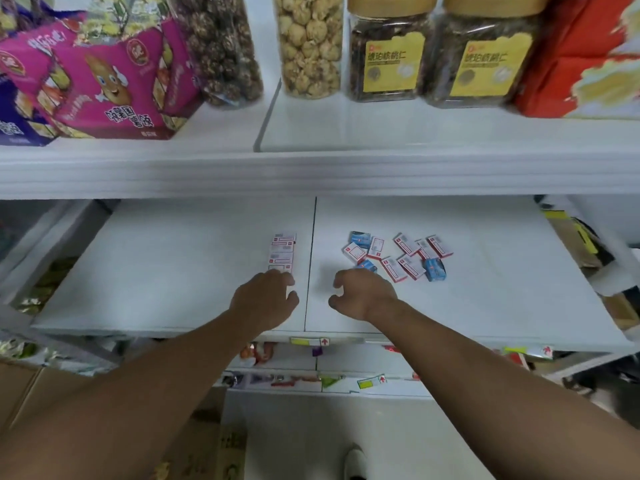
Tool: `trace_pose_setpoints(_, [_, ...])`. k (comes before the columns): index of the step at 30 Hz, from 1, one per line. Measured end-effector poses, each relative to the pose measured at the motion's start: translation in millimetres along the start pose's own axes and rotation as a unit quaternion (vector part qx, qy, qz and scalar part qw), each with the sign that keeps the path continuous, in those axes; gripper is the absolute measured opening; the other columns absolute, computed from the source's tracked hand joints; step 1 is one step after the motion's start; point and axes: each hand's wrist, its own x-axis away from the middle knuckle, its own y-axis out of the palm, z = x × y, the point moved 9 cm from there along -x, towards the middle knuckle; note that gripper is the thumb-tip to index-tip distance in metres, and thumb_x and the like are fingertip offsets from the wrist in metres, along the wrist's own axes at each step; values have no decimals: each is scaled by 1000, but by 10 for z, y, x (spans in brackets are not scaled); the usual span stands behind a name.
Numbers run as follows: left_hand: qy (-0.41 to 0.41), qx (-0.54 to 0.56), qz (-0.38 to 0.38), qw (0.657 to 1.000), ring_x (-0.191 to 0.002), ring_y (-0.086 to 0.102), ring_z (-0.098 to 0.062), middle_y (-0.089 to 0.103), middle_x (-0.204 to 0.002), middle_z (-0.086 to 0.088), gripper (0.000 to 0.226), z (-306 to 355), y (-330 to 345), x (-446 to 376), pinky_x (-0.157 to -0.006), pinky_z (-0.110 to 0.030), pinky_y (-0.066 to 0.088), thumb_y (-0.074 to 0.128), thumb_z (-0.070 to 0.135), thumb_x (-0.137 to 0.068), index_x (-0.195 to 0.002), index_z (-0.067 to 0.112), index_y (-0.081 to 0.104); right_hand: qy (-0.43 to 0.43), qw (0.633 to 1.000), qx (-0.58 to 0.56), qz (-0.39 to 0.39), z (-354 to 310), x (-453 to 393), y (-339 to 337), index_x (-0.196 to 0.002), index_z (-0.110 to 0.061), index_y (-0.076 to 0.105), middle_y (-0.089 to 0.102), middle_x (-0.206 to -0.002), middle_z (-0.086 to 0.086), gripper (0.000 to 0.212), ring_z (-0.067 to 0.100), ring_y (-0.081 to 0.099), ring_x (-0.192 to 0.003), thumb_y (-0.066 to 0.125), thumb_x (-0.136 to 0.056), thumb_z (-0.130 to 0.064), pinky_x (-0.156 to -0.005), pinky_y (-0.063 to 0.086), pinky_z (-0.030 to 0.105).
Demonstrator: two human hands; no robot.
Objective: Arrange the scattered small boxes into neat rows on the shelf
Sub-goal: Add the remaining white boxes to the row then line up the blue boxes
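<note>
A white shelf (pixel 173 271), split by a thin dark seam that runs between the two hands, carries the small boxes; a neat column of red-and-white boxes (pixel 282 252) runs straight away from the left hand (pixel 265 299), whose fingertips cover its nearest box, so whether they pinch or merely touch it cannot be told; the right hand (pixel 363 294) hovers with fingers loosely curled, holding nothing, its knuckles just in front of the scattered boxes (pixel 401 256), which spread beyond it and to its right; one blue box (pixel 367 265) is partly hidden by those fingers; the heap holds about eight red-and-white boxes and three blue ones, though overlaps make the count uncertain; the column shows some four boxes, their edges blurred together; beyond both hands, on the upper shelf (pixel 311 174), stand four jars (pixel 311 46), cut off at the top.
</note>
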Motion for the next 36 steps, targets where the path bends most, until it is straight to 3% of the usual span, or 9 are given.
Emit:
trace_pose_setpoints(6, [80,22,2,997,-120,64,-23,65,-136,6,38,475,120,86,-99,-41,55,52,45,-102,-136,32,64,88,996,-2,12,476,544,20,-133,-30,65,67,-132,-1,46,24,65,-115,64,-91,-49,-95,54,39])
trace_pose_setpoints(8, [103,19,-5,994,-120,63,-24,65,-135,5,39,630,186,130,-97,-42,55,52,46,-102,-136,32,64,113,994,-9,14,594,768,60,-135,-32,64,67,-132,-2,48,22,67,-112,64,-91,-50,-92,53,38])
trace_pose_setpoints(14, [159,-2,-33,987,-122,61,-22,62,-140,6,41,1132,356,346,-96,-39,55,50,46,-104,-139,32,63,165,986,-5,32,975,1406,22,-139,-29,63,64,-138,1,50,26,60,-124,66,-93,-47,-96,51,40])
trace_pose_setpoints(18, [177,-22,-26,984,-120,62,-22,63,-140,4,40,1522,327,432,-96,-41,57,50,46,-104,-139,31,63,175,983,-12,55,1227,1701,-103,-139,-28,63,64,-139,1,49,26,61,-125,65,-94,-47,-96,51,39])
trace_pose_setpoints(24, [190,-43,-2,981,-116,65,-20,65,-140,4,39,2218,364,509,-85,-32,55,55,47,-104,-139,31,64,170,983,-22,61,1689,1956,-172,-135,-27,65,66,-134,2,48,28,62,-121,64,-91,-46,-93,54,40])
trace_pose_setpoints(30, [195,-55,-1,979,-122,63,-19,64,-144,5,41,2875,389,514,-93,-36,57,57,48,-102,-140,32,63,146,988,-8,56,2199,2052,-243,-130,-25,66,68,-127,3,45,27,64,-115,65,-89,-46,-89,56,38])
trace_pose_setpoints(36, [179,-77,-16,981,-121,64,-19,65,-138,4,39,3088,564,543,-95,-38,55,53,44,-104,-138,30,63,126,990,0,66,2484,2019,-320,-136,-28,63,65,-132,1,49,27,62,-119,63,-93,-51,-90,54,39])
